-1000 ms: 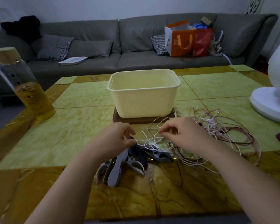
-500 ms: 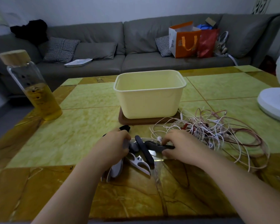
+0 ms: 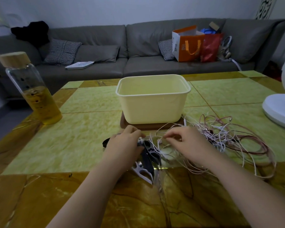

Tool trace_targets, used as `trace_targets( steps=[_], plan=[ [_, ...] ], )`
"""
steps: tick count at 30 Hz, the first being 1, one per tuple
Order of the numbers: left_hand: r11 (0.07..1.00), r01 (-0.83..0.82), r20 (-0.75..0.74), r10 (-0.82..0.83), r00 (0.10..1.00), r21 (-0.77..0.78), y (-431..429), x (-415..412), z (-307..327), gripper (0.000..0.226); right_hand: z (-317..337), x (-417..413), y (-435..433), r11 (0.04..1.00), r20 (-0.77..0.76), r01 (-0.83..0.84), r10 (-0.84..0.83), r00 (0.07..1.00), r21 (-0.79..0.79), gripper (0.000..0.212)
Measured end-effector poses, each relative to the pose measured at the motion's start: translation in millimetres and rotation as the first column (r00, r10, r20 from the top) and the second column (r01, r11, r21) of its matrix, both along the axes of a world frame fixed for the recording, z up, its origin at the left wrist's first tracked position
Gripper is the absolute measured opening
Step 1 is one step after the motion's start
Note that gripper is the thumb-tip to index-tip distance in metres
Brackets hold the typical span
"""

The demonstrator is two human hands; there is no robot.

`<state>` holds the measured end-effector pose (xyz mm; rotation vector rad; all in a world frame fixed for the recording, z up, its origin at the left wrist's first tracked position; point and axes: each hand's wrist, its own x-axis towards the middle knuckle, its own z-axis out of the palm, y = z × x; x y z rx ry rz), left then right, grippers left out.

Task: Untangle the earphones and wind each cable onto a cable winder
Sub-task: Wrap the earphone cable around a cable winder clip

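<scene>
A tangle of white and pink earphone cables (image 3: 220, 137) lies on the table to the right of my hands. Several black and white cable winders (image 3: 147, 162) lie in a pile between my forearms. My left hand (image 3: 125, 145) is curled over the pile's far end and grips a winder, whose black end (image 3: 105, 143) sticks out to the left of the hand. My right hand (image 3: 184, 143) pinches a white cable strand (image 3: 155, 145) at its fingertips, a little to the right of my left hand's fingers. The left palm hides most of the held winder.
A cream plastic tub (image 3: 153, 102) stands on a brown board (image 3: 155, 126) just beyond my hands. A glass bottle (image 3: 34, 91) of yellow liquid is at the far left, a white fan base (image 3: 278, 109) at the right edge. Behind the table is a grey sofa (image 3: 138, 51).
My right hand has left the winder pile and now pinches a white strand higher up. My left hand has shifted over the pile, and the held winder's black end now points left.
</scene>
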<state>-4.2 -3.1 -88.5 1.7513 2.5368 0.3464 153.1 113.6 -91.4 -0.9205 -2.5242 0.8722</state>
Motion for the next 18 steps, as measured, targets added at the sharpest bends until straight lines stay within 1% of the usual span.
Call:
trace_targets(
  steps=[1, 2, 3, 4, 5, 6, 7, 8, 9, 11, 13, 15, 17, 18],
  plan=[
    [0.999, 0.031, 0.022, -0.031, 0.999, 0.012, 2, 4, 1, 0.037, 4, 5, 5, 0.998, -0.015, 0.053, -0.053, 0.998, 0.038, 0.016],
    [0.998, 0.061, 0.042, -0.062, 0.997, 0.021, 4, 8, 1, 0.036, 7, 10, 10, 0.991, 0.003, 0.095, -0.096, 0.995, 0.099, 0.017],
    [0.996, 0.091, 0.060, -0.092, 0.994, 0.027, 7, 13, 1, 0.035, 9, 17, 16, 0.976, 0.085, 0.114, -0.132, 0.988, 0.183, 0.023],
    [0.993, 0.114, 0.074, -0.115, 0.991, 0.021, 10, 15, -1, 0.035, 9, 22, 20, 0.960, 0.202, 0.099, -0.155, 0.967, 0.260, 0.032],
    [0.991, 0.135, 0.087, -0.135, 0.987, 0.007, 12, 18, -2, 0.035, 7, 28, 24, 0.953, 0.314, 0.072, -0.168, 0.934, 0.294, 0.041],
    [0.987, 0.158, 0.099, -0.156, 0.983, -0.015, 16, 22, -4, 0.037, 6, 34, 26, 0.956, 0.390, 0.061, -0.174, 0.904, 0.286, 0.049],
    [0.983, 0.181, 0.105, -0.177, 0.979, -0.034, 19, 26, -6, 0.038, 4, 39, 28, 0.964, 0.419, 0.067, -0.173, 0.891, 0.257, 0.053],
    [0.979, 0.199, 0.108, -0.193, 0.975, -0.052, 21, 30, -8, 0.040, 2, 42, 29, 0.968, 0.405, 0.081, -0.175, 0.898, 0.239, 0.052],
    [0.975, 0.211, 0.105, -0.203, 0.974, -0.074, 24, 33, -11, 0.042, 1, 44, 30, 0.966, 0.362, 0.095, -0.180, 0.915, 0.241, 0.047],
    [0.969, 0.212, 0.074, -0.204, 0.976, -0.126, 28, 40, -15, 0.040, 0, 49, 33, 0.951, 0.235, 0.135, -0.204, 0.950, 0.279, 0.030],
    [0.970, 0.189, 0.028, -0.187, 0.982, -0.153, 32, 44, -17, 0.030, 2, 54, 37, 0.940, 0.115, 0.186, -0.227, 0.967, 0.287, 0.019],
    [0.980, 0.155, 0.022, -0.153, 0.988, -0.128, 36, 45, -16, 0.021, 4, 62, 39, 0.946, 0.034, 0.208, -0.223, 0.974, 0.249, 0.014],
    [0.986, 0.133, 0.068, -0.127, 0.990, -0.096, 38, 45, -13, 0.022, 7, 70, 40, 0.962, 0.035, 0.176, -0.187, 0.982, 0.210, 0.008],
    [0.986, 0.135, 0.098, -0.125, 0.987, -0.100, 39, 45, -13, 0.026, 9, 73, 40, 0.973, 0.078, 0.142, -0.158, 0.984, 0.184, 0.010]
  ],
)
